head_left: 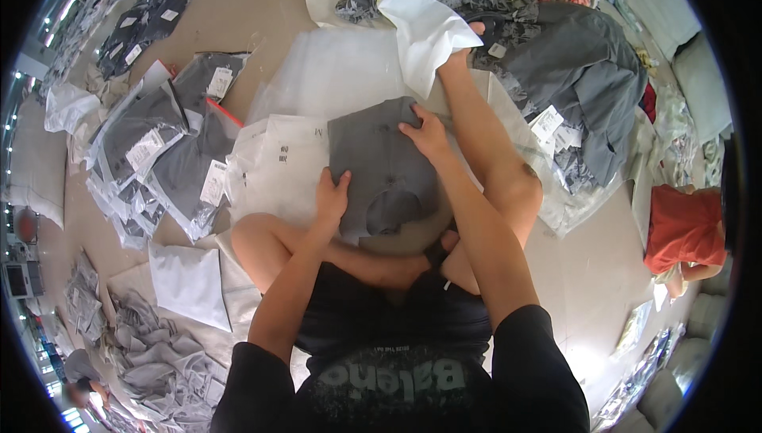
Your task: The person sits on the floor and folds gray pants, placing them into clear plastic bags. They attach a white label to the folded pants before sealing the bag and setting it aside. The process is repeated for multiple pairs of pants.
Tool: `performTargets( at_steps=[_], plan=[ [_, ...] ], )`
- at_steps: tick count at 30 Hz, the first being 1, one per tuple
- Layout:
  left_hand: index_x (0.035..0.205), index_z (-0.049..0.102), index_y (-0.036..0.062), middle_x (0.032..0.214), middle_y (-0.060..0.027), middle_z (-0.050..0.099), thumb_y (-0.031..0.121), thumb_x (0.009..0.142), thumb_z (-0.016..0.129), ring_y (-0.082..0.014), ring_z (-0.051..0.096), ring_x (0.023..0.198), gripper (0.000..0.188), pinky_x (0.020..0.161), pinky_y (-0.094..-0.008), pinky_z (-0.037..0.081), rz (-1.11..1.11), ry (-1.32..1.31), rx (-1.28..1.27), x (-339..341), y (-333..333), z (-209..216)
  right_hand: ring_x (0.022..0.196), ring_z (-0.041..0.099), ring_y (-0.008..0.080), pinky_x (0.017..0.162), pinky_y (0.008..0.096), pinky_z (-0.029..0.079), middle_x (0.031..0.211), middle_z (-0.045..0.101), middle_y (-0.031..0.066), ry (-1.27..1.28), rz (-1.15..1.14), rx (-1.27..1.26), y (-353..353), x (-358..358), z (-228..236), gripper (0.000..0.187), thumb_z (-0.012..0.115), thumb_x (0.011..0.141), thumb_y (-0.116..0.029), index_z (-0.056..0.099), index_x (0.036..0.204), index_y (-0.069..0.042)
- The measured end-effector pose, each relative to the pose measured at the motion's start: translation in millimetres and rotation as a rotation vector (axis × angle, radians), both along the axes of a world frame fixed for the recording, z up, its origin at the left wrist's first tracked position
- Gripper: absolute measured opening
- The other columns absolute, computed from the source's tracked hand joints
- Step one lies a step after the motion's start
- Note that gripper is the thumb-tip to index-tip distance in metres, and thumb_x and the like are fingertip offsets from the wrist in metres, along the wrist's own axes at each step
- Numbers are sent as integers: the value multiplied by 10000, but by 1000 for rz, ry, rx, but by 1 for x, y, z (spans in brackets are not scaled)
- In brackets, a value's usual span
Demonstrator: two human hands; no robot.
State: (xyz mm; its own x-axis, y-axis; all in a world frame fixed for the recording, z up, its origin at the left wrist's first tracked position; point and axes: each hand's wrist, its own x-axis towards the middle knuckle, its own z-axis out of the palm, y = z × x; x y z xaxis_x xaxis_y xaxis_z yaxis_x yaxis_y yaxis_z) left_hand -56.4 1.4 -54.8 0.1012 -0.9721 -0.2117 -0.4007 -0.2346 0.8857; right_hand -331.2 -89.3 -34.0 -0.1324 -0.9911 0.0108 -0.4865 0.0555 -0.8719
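A folded dark grey garment (pixel 361 155) lies in front of my crossed legs. My left hand (pixel 332 197) grips its left edge, thumb on top, with the other fingers partly hidden. My right hand (pixel 429 133) holds its upper right edge between thumb and fingers. Toward my lap, a rounded part of the cloth folds over. Left of the garment and partly beneath it are whitish plastic bags (pixel 279 165) with dark printing. Behind these lies a spread of clear plastic bags (pixel 337 68). A white plastic bag (pixel 421 32) rests near my outstretched right foot.
Bagged grey garments with white tags (pixel 178 131) lie at left. A white pouch (pixel 189 282) lies near a heap of loose grey garments (pixel 163 361). At right is a pile of grey and patterned clothes (pixel 575 68). A person in red (pixel 683 227) sits at far right.
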Motion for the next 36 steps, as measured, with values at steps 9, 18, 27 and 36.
performTargets(
  at_steps=[9,18,27,36],
  plan=[
    [1141,682,-128,1081,-290,734,615,827,788,-419,715,1040,813,903,-459,547,-111,-439,303,-2,15,31,1282,536,359,1078,487,434,1445,521,129,556,-46,-415,50,37,41,629,753,913,-140,519,1497,-157],
    [1147,694,-110,1046,-205,756,445,901,762,-293,739,956,611,828,-383,563,-234,-18,199,0,12,5,1453,416,422,1186,538,359,1586,406,233,474,381,-126,75,48,7,695,703,944,-464,511,1528,-139],
    [1171,669,-9,983,-92,702,238,978,668,-212,716,868,313,715,-363,595,-81,588,524,-15,-25,59,1289,590,424,1070,454,511,1452,584,197,209,460,-58,136,57,83,840,746,827,-130,404,1591,-199],
    [1018,706,-84,661,-171,666,463,955,665,-257,722,733,552,665,-370,534,-370,-212,268,6,11,-1,1118,697,391,985,403,529,1138,760,186,-310,178,201,90,24,29,479,647,802,4,694,1276,-40]
  ],
)
